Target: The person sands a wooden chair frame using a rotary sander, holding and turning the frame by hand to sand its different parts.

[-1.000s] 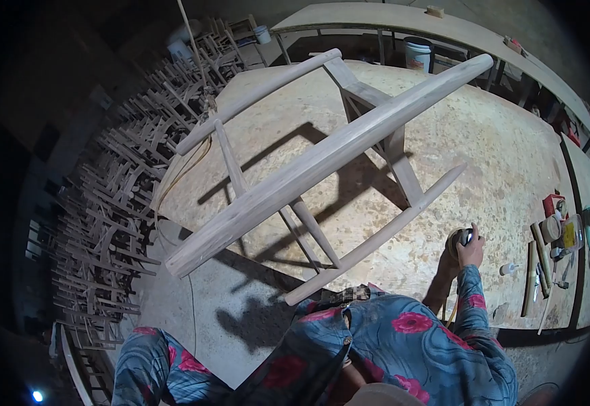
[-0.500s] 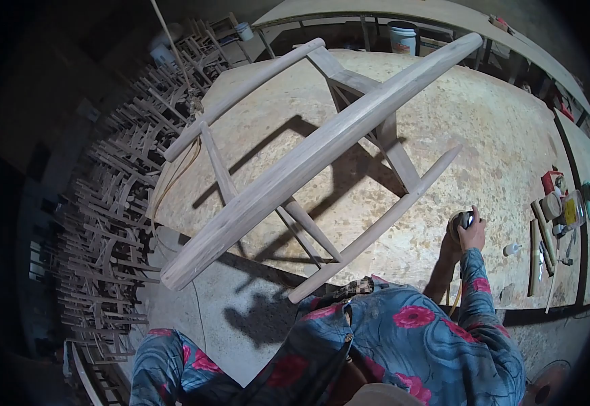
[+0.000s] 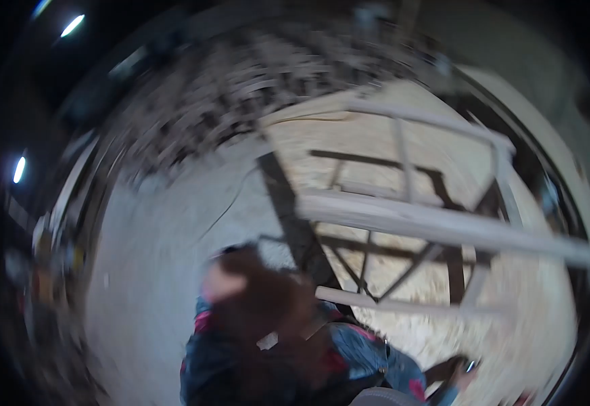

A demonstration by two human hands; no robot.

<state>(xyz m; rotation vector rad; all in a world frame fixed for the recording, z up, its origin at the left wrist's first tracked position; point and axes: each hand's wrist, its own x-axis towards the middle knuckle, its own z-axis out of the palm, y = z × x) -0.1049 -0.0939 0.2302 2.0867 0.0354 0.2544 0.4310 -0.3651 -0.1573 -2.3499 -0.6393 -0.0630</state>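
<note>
At the bottom right, my right hand (image 3: 465, 377) is closed over a small dark palm sander (image 3: 471, 366), low on the pale worktable (image 3: 410, 342). A brown, heavily smeared shape, apparently my left hand (image 3: 268, 298), is close to the camera in front of my flowered sleeve; its fingers cannot be made out. An unpainted wooden chair frame (image 3: 437, 220) lies on the table, its long thick rail crossing the view. Neither hand touches the frame.
Many similar wooden frames (image 3: 241, 88) are piled on the floor beyond the table. A thin cord (image 3: 230, 203) runs over the grey floor (image 3: 153, 271). A yellowish hose (image 3: 315, 118) lies at the table's far edge. Another long table (image 3: 511, 95) stands behind.
My view has swung left, bringing in more floor and blurring the picture. A brown shape has come up near the camera. My right hand still holds the sander.
</note>
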